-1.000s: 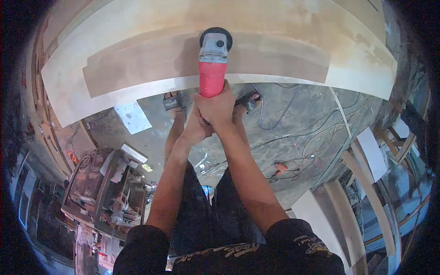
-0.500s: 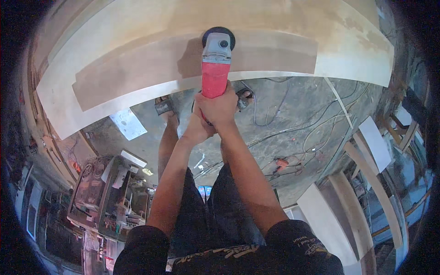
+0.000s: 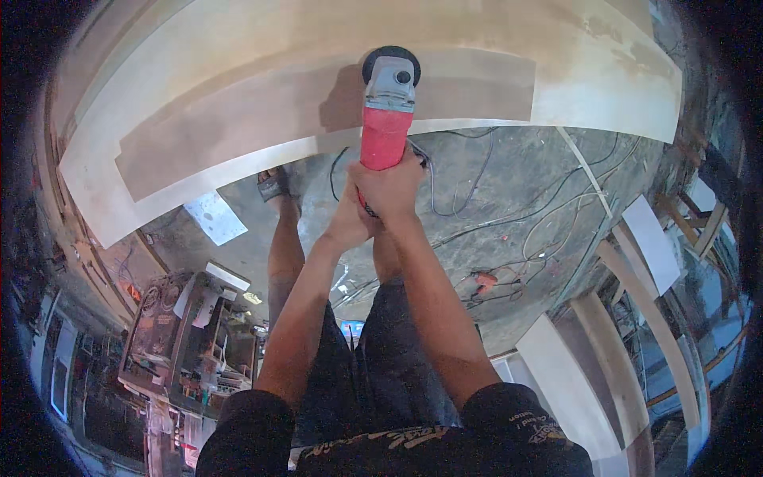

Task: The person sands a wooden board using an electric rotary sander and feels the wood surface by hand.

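Both my hands are wrapped round the body of a red and grey angle grinder [image 3: 386,137], held out ahead of me. My right hand [image 3: 396,189] grips it just behind the red housing. Lower and to the left, my left hand [image 3: 350,215] closes round the rear end, partly covered by the right. A round black disc [image 3: 410,57] at the tool's head lies over a pale wooden panel [image 3: 604,95]. Whether the disc touches the wood I cannot tell. A browner rectangular strip [image 3: 238,127] shows on the panel along its near edge, beneath the grinder.
Cables [image 3: 509,226] snake over the concrete floor, with an orange power tool [image 3: 486,280] among them. A white sheet [image 3: 215,218] lies at left. A cluttered workbench [image 3: 179,334] stands lower left; long boards [image 3: 576,381] lean at right. My foot [image 3: 273,184] is near the panel.
The grinder and both hands have shifted slightly right along the panel, the grip unchanged. My right foot, visible before beside the tool, is now hidden.
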Available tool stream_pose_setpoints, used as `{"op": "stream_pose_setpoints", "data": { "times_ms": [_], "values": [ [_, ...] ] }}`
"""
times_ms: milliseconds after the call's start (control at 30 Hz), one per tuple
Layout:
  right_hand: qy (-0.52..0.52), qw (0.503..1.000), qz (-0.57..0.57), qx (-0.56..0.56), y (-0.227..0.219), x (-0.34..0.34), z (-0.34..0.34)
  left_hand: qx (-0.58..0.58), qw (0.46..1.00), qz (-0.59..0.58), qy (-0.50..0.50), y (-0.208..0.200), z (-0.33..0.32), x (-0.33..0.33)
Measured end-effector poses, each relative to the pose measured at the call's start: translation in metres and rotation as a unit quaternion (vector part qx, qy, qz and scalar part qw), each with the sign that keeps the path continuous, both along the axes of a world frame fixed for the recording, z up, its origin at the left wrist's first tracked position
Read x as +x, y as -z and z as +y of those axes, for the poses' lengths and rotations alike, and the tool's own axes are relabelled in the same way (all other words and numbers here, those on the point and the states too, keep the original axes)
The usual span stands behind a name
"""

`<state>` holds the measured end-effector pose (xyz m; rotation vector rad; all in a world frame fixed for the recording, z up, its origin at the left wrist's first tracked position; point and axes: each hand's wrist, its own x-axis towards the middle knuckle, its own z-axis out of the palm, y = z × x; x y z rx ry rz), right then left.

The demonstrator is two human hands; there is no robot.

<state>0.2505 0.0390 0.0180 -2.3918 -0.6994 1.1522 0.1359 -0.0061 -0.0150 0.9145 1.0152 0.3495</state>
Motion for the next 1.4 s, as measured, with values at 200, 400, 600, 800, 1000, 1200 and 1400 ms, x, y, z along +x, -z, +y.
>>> {"op": "stream_pose_setpoints", "data": {
  "times_ms": [200,400,600,800,1000,1200,1400],
  "values": [
    [0.008,1.000,0.012,0.013,-0.003,0.017,0.006,-0.045,0.993,-0.073,-0.078,0.010,-0.007,0.018],
    [0.012,0.999,0.016,0.046,-0.003,0.046,0.008,0.005,0.999,0.032,-0.012,0.001,0.000,0.046],
    [0.013,0.999,0.021,0.036,-0.009,0.074,0.005,0.027,0.999,0.028,-0.027,0.000,-0.002,0.075],
    [-0.006,0.999,0.003,0.044,-0.004,0.101,0.001,-0.032,0.998,0.003,-0.053,0.004,-0.009,0.105],
    [0.018,0.999,0.032,0.039,-0.009,0.123,0.003,-0.053,0.995,-0.041,-0.070,0.007,-0.010,0.127],
    [0.017,0.999,0.027,0.042,-0.004,0.155,-0.002,-0.019,0.998,-0.047,-0.030,0.000,-0.004,0.155],
    [0.029,0.998,0.017,0.057,-0.005,0.182,-0.010,0.008,1.000,0.007,0.005,0.003,-0.011,0.181]
  ]
}}
